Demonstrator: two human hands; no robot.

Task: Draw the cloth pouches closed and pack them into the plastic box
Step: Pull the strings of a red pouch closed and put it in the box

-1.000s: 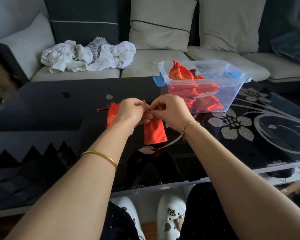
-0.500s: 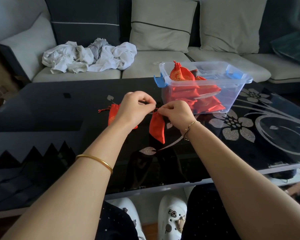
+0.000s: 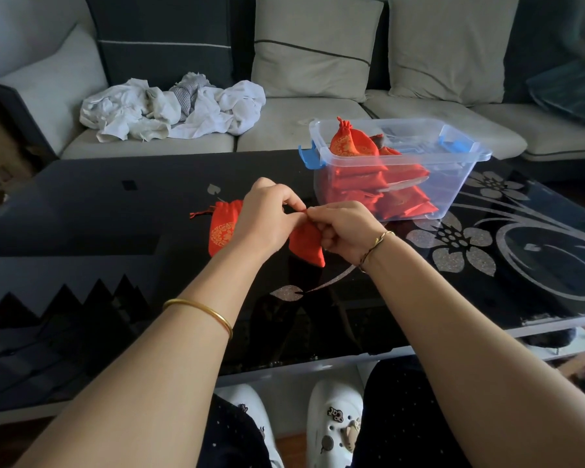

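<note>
White crumpled laundry (image 3: 173,109) is seen far left on the sofa (image 3: 318,136) seat, behind the black glass table (image 3: 81,204). On the table, left of centre, a spare pouch (image 3: 222,231) is laid flat: red, gold emblem, mouth gathered, cords trailed out to its left. Its right side is covered by the left wrist. A gold bangle (image 3: 200,312) is worn on the left forearm. The left hand (image 3: 267,217) is held above the table, thumb and forefinger pinched on the mouth of the held pouch (image 3: 306,244); whether cord or fabric is pinched cannot be told. The held pouch is hung between both hands, plain red, bottom corner pointed down at the glass; contact with the table cannot be told. The right hand (image 3: 341,231) is curled around the pouch neck, its fingertips met with the left hand's at the mouth. A thin bracelet (image 3: 374,246) is worn on the right wrist. Further right and further back, the plastic box (image 3: 453,184) is set on the table: clear, open-topped, a blue latch (image 3: 307,158) at each end. Red packed pouches (image 3: 402,197) are stacked inside, and one closed pouch (image 3: 345,145) is stood upright at the left end, its top above the rim. A silver flower pattern (image 3: 453,238) is printed on the glass in front of the box. White clogs (image 3: 335,427) are visible below the near table edge.
</note>
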